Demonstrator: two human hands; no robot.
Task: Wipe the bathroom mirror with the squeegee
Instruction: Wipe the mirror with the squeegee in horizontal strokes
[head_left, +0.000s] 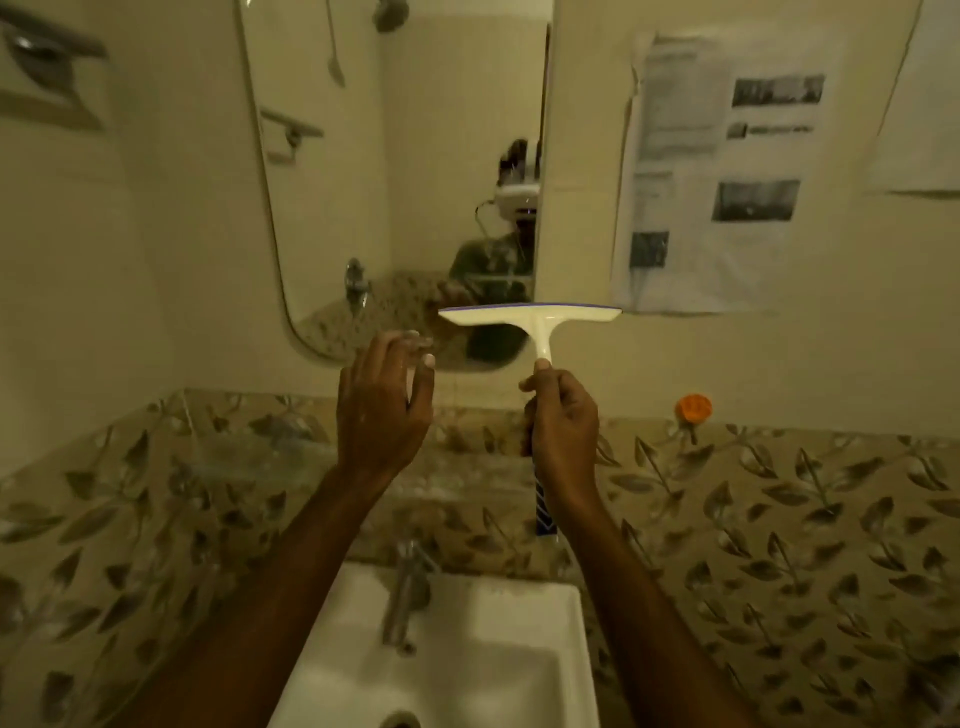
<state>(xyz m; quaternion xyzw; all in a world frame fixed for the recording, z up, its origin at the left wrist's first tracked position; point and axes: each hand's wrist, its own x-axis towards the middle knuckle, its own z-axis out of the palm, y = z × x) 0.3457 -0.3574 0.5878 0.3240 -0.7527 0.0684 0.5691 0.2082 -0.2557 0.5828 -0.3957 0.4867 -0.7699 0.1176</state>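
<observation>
The bathroom mirror (395, 156) hangs on the cream wall above the counter, with rounded corners. A white squeegee (530, 319) with a purple blade edge stands upright, its head level at the mirror's lower right corner. My right hand (563, 431) is shut around its handle, whose dark patterned lower end sticks out below the fist. Raised to the left of the squeegee head, my left hand (384, 405) holds nothing, fingers spread, below the mirror's bottom edge.
A white sink (566, 649) with a metal tap (405, 592) sits below my arms. Leaf-patterned tiles (779, 519) line the wall behind it. Newspaper sheets (722, 176) are stuck to the wall on the right. An orange hook (693, 408) sits on the tile edge. A metal shelf (47, 78) is at the upper left.
</observation>
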